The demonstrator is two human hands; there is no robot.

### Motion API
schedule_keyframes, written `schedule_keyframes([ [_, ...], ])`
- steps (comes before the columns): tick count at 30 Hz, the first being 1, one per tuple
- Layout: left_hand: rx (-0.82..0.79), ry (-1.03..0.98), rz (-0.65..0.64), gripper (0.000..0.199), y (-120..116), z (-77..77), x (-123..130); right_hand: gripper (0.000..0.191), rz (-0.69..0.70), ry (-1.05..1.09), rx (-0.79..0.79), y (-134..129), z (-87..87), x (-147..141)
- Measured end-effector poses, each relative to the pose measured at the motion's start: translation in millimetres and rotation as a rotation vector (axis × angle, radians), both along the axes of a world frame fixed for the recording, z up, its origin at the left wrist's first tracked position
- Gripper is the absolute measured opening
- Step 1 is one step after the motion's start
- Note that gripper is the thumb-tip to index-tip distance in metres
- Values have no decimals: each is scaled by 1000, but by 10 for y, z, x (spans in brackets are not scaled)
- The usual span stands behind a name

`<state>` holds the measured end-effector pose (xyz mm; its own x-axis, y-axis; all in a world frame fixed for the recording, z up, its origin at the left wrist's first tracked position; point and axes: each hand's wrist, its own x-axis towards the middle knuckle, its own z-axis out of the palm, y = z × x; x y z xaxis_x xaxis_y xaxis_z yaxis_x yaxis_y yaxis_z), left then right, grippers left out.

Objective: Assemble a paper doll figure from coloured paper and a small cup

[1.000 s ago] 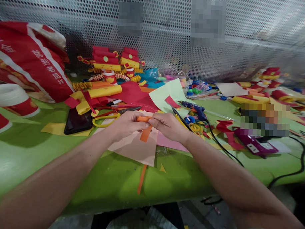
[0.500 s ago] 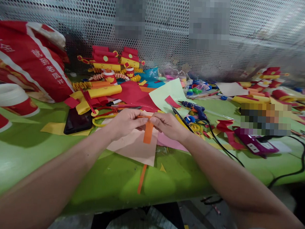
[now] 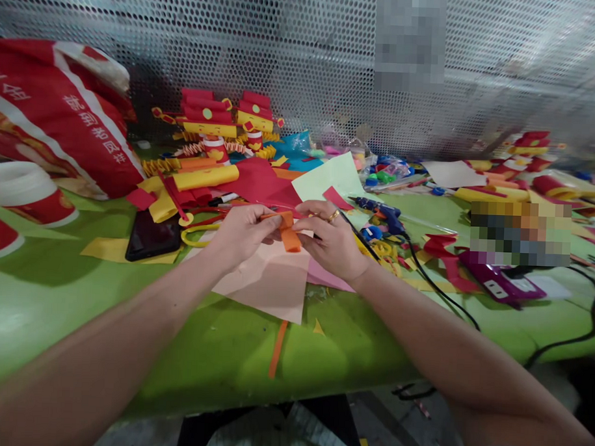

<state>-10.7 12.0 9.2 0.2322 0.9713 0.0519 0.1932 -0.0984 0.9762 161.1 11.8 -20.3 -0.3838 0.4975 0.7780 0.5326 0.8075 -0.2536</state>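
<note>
My left hand (image 3: 246, 233) is closed, pinching a folded orange paper strip (image 3: 290, 241) between thumb and fingers. From the other side, the bent fingertips of my right hand (image 3: 330, 240) close on the strip's right edge; a ring shows on one finger. The strip's free end hangs down between the hands, curled at the bottom. Below it lies a pale pink paper sheet (image 3: 263, 283), with a pinker sheet (image 3: 327, 276) partly under it. Another narrow orange strip (image 3: 278, 349) rests on the green table close to its front edge.
Left of my hands lie a phone (image 3: 153, 236) and yellow-handled scissors (image 3: 194, 235). A blue glue gun (image 3: 383, 213) with a black cable lies to the right, near a purple power strip (image 3: 500, 279). Paper figures (image 3: 208, 125) and a red bag (image 3: 62, 117) stand at the back.
My right hand has shifted slightly right and its fingers have lifted and opened somewhat. The hanging end of the orange strip has tilted and curled up. My left hand keeps its pinch.
</note>
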Motion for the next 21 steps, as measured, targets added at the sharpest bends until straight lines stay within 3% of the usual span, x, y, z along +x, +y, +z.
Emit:
schedule_keyframes([
  [4,6,65,-17,18,-15,14,5,8,22,101,-68,-21,19,-21],
  [11,81,181,-98,16,-17,37,-6,13,3,315,-486,-39,23,-97],
  [21,160,307,-166,20,2,36,-27,26,113,592,-915,-39,78,-123],
])
